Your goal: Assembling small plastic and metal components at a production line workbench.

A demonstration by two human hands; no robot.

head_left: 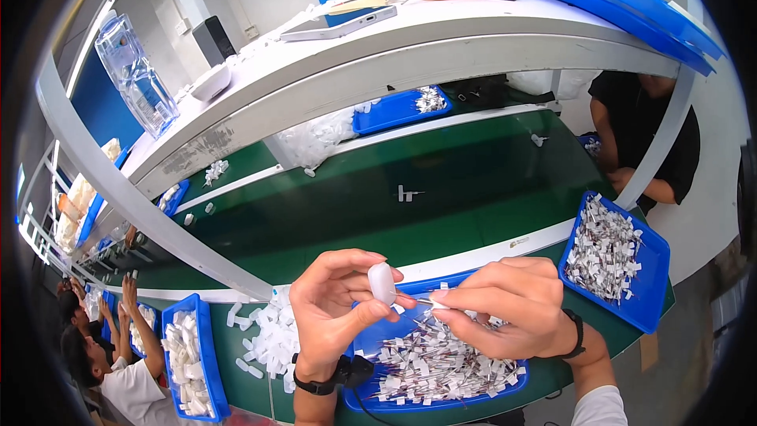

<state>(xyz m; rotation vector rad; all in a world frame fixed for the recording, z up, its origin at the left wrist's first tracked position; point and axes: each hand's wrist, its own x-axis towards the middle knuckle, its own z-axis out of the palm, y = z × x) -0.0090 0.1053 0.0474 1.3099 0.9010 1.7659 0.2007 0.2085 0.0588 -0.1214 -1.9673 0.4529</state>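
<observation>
My left hand (335, 300) pinches a white, rounded plastic shell (382, 283) between thumb and fingers. My right hand (509, 304) grips a small white part with a thin metal shaft (426, 300) in its fingertips. The shaft points left at the lower edge of the shell; whether the two touch, I cannot tell. Below both hands lies a blue tray (520, 383) heaped with similar white-and-metal parts (438, 363). A loose pile of white plastic shells (272, 339) lies on the green bench to the left of my left wrist.
At the right stands another blue tray (661, 268) full of small parts; a blue tray (213, 379) of white pieces is at left. A green conveyor belt (473, 166) runs beyond, under a white shelf (378, 71). A person (654, 134) sits far right; others (110, 363) work at left.
</observation>
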